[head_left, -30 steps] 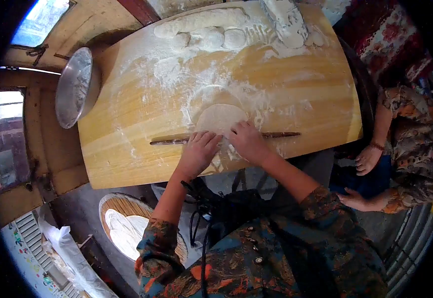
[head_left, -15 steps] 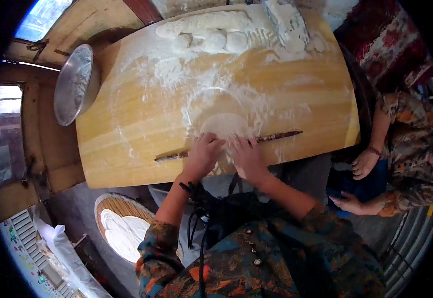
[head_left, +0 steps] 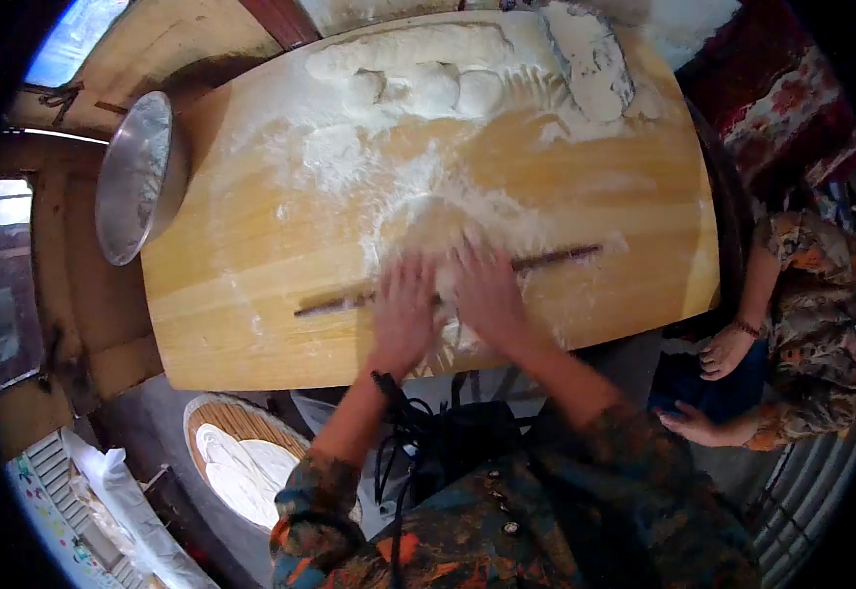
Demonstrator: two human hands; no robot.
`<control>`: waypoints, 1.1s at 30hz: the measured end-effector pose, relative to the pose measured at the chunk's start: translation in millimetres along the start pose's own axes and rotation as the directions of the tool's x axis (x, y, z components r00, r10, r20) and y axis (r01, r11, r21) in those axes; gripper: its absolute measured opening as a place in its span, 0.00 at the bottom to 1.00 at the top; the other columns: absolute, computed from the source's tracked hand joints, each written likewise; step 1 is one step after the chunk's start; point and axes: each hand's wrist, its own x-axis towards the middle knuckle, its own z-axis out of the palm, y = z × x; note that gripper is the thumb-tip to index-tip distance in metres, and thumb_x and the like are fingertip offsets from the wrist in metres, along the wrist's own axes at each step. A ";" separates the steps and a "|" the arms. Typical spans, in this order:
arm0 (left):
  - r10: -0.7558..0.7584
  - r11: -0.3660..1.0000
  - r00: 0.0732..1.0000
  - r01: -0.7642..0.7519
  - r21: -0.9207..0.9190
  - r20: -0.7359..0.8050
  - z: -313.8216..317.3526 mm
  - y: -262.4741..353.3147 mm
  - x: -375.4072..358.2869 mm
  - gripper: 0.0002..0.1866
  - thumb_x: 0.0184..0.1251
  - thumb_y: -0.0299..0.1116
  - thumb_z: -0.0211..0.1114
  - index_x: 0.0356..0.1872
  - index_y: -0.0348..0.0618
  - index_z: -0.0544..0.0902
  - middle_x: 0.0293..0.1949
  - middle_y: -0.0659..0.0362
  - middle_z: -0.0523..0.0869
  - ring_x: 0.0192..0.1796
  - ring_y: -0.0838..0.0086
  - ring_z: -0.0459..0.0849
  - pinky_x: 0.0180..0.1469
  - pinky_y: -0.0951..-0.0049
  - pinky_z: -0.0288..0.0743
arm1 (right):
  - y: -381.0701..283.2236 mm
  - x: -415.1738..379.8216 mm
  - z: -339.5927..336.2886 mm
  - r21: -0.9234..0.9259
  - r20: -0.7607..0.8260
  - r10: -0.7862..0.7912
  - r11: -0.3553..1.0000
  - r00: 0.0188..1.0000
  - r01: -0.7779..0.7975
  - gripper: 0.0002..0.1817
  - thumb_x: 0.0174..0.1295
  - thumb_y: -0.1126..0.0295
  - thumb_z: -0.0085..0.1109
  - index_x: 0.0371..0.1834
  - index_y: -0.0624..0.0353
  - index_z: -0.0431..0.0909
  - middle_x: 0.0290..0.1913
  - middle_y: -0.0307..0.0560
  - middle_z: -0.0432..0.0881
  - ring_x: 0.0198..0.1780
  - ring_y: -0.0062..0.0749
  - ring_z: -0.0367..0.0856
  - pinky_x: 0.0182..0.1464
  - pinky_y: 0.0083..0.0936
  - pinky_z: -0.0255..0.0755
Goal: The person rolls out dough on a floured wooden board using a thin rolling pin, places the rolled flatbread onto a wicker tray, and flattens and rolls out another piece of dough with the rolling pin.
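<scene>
A thin dark rolling pin (head_left: 558,257) lies slantwise across the near half of the floury wooden board. Both hands are laid over its middle. My left hand (head_left: 408,306) rests flat, its fingers stretched forward past the pin. Beside it, my right hand (head_left: 487,297) is also flat, with the fingers somewhat spread and blurred at the tips. Beneath the fingers, a thin round sheet of dough (head_left: 433,218) shows just beyond the pin. The hands hide the rest of it, and whether it wraps round the pin cannot be made out.
Along the board's (head_left: 251,334) far edge are a long dough roll (head_left: 413,49), several dough lumps (head_left: 435,88) and a floury container (head_left: 590,64). A metal bowl (head_left: 133,182) stands left. Flat dough rounds (head_left: 241,466) lie on a woven tray below. Another person's hands (head_left: 722,353) are at right.
My fingers were curled at the dough's near edge by the pin; now they are straightened and reach forward over it. Less of the dough sheet shows. The view has shifted slightly.
</scene>
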 end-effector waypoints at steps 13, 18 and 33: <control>-0.058 0.997 0.929 0.071 0.022 -0.366 -44.1 -105.1 105.2 0.22 0.69 0.41 0.55 0.62 0.44 0.73 0.56 0.48 0.76 0.60 0.55 0.72 0.63 0.52 0.60 | 109.4 108.0 -38.6 0.089 -0.197 -0.084 0.991 0.977 0.104 0.25 0.62 0.63 0.56 0.62 0.57 0.71 0.53 0.57 0.75 0.56 0.51 0.71 0.58 0.44 0.65; -0.034 0.997 0.959 0.051 0.051 -0.281 -31.5 -72.3 51.5 0.22 0.64 0.37 0.58 0.60 0.47 0.75 0.53 0.51 0.77 0.57 0.56 0.73 0.61 0.51 0.62 | 97.1 50.4 -21.6 0.062 -0.194 -0.092 0.992 0.977 0.106 0.23 0.59 0.66 0.54 0.58 0.58 0.73 0.48 0.54 0.76 0.53 0.48 0.73 0.56 0.43 0.68; -0.536 0.843 0.788 0.479 -0.246 -0.302 -7.1 -30.1 40.3 0.21 0.54 0.46 0.71 0.41 0.41 0.80 0.45 0.47 0.78 0.50 0.50 0.75 0.52 0.51 0.70 | 5.8 -1.3 -7.6 0.413 -0.125 0.143 0.907 0.982 -0.079 0.24 0.58 0.67 0.53 0.60 0.59 0.73 0.45 0.55 0.76 0.43 0.50 0.76 0.44 0.43 0.73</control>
